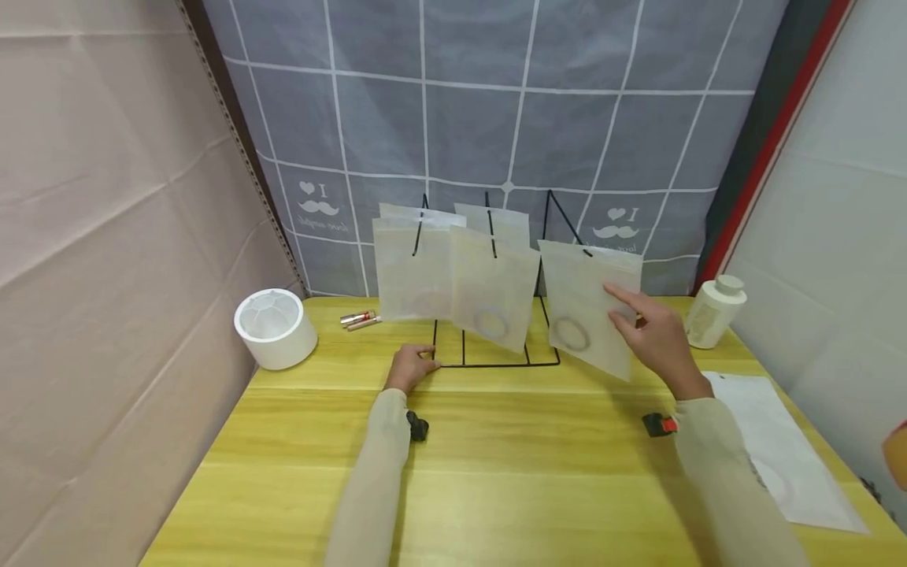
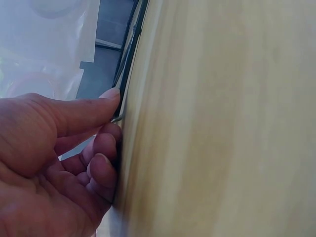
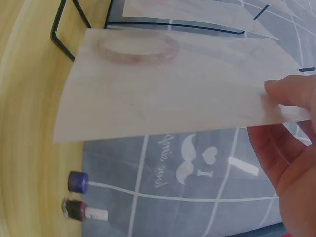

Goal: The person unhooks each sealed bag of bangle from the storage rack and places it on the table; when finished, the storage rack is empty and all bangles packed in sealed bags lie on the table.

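A black wire display rack stands on the table with frosted bags hanging from its hooks. With thumb and fingers, my left hand pinches the front left corner of the rack's base wire. My right hand grips the right edge of a frosted bag hanging on the right hook. Through this bag shows a pinkish bangle near the bottom. On the middle hook hangs a bag with another ring shape; further bags hang at left and behind.
A white round divided holder stands at left, near small tubes. At right are a white bottle and a white flat pouch. The right wrist view shows a blue-capped jar and a small dark bottle.
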### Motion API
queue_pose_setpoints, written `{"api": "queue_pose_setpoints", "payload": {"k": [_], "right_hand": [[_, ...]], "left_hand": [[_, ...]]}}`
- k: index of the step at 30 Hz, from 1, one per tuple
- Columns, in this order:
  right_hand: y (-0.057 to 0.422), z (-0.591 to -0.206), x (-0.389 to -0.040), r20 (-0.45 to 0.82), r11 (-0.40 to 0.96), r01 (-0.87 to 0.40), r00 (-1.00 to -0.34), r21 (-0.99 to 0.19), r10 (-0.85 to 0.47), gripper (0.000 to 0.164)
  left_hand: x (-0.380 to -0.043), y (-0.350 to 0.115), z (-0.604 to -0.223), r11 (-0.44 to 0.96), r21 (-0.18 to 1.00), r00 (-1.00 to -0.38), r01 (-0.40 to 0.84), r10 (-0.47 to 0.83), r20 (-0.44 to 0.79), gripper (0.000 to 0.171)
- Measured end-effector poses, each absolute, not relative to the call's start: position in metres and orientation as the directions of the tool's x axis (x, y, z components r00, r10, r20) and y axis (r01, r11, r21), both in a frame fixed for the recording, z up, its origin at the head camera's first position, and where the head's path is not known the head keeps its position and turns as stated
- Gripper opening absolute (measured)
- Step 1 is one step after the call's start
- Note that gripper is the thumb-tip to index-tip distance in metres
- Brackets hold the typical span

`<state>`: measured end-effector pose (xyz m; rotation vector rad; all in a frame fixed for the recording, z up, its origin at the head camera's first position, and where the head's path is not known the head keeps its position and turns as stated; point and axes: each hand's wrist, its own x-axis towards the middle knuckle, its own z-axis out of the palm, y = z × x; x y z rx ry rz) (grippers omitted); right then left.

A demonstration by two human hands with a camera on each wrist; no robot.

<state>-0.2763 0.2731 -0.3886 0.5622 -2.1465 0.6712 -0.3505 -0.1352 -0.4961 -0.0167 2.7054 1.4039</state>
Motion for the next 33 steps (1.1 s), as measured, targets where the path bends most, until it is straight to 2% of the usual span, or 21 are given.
{"api": "queue_pose_setpoints", "payload": {"k": [8, 11, 13, 16, 18, 20, 23, 25, 29, 33], "right_hand": [[0.28, -0.367, -0.241, 0.808, 0.781, -0.617, -0.507, -0.098, -0.299, 0.053], [0.285, -0.359, -0.222, 0.816, 0.74, -0.667, -0.473, -0.086, -0.331, 0.033], [0.292, -0.357, -0.21, 0.816, 0.682, -0.718, -0.472, -0.138, -0.332, 0.031], [0.31, -0.359, -0.193, 0.772, 0.556, -0.763, -0.557, -0.329, -0.307, 0.03], [0.327, -0.365, -0.181, 0.675, 0.497, -0.7, -0.686, -0.512, -0.271, 0.04], [0.344, -0.374, -0.172, 0.496, 0.459, -0.54, -0.839, -0.705, -0.226, 0.052], [0.369, -0.395, -0.168, 0.199, 0.451, -0.263, -0.963, -0.853, -0.184, 0.05], [0.383, -0.412, -0.17, 0.068, 0.448, -0.149, -0.979, -0.881, -0.192, 0.047], [0.402, -0.441, -0.183, -0.034, 0.511, -0.095, -0.971, -0.854, -0.238, 0.045], [0.41, -0.455, -0.199, -0.126, 0.648, -0.06, -0.963, -0.759, -0.237, 0.051]], "left_hand": [[-0.348, -0.135, -0.495, 0.6, 0.8, -0.997, -0.02, 0.047, -0.06, 0.041], [-0.348, -0.135, -0.495, 0.599, 0.801, -0.996, -0.025, 0.049, -0.068, 0.041], [-0.349, -0.135, -0.496, 0.596, 0.802, -0.996, -0.032, 0.048, -0.075, 0.041], [-0.35, -0.135, -0.496, 0.597, 0.802, -0.996, -0.032, 0.048, -0.076, 0.041], [-0.351, -0.136, -0.495, 0.597, 0.802, -0.996, -0.031, 0.05, -0.076, 0.042], [-0.351, -0.136, -0.494, 0.596, 0.802, -0.996, -0.035, 0.048, -0.08, 0.042], [-0.351, -0.137, -0.492, 0.592, 0.805, -0.995, -0.041, 0.046, -0.085, 0.042], [-0.35, -0.137, -0.491, 0.593, 0.804, -0.995, -0.038, 0.051, -0.084, 0.042], [-0.35, -0.137, -0.489, 0.6, 0.8, -0.995, -0.029, 0.061, -0.082, 0.042], [-0.349, -0.136, -0.491, 0.59, 0.806, -0.994, -0.04, 0.062, -0.095, 0.043]]}}
